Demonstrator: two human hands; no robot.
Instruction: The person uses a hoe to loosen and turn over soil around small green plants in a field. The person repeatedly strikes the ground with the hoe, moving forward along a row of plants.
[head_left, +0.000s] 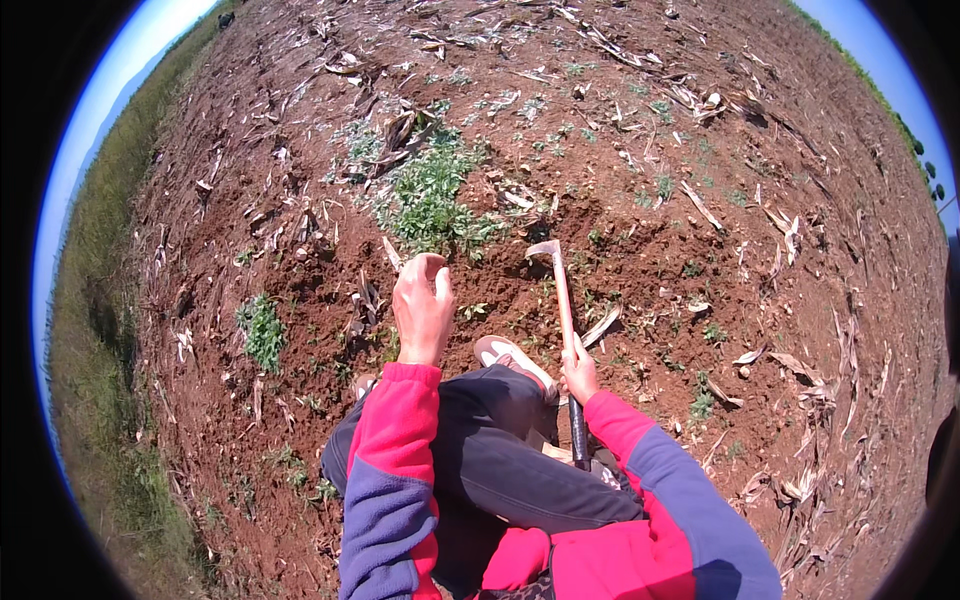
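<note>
My right hand (580, 375) grips the wooden handle of a hand hoe (564, 300). The hoe's curved metal blade (543, 248) points left, just above loose reddish soil. Black wrapping covers the handle's lower end, near my bent leg. My left hand (422, 311) is raised in front of a leafy green weed patch (431, 199), its back towards me. Its fingers are curved and the thumb stands apart, with nothing visible between them. Whether the fingertips touch any leaves cannot be told.
Dry corn husks (600, 326) and stalk pieces lie scattered over the reddish soil (300, 435). A smaller weed clump (262, 332) grows at left. My shoe (510, 356) rests close to the hoe handle. Tall grass (97, 360) borders the field's left side.
</note>
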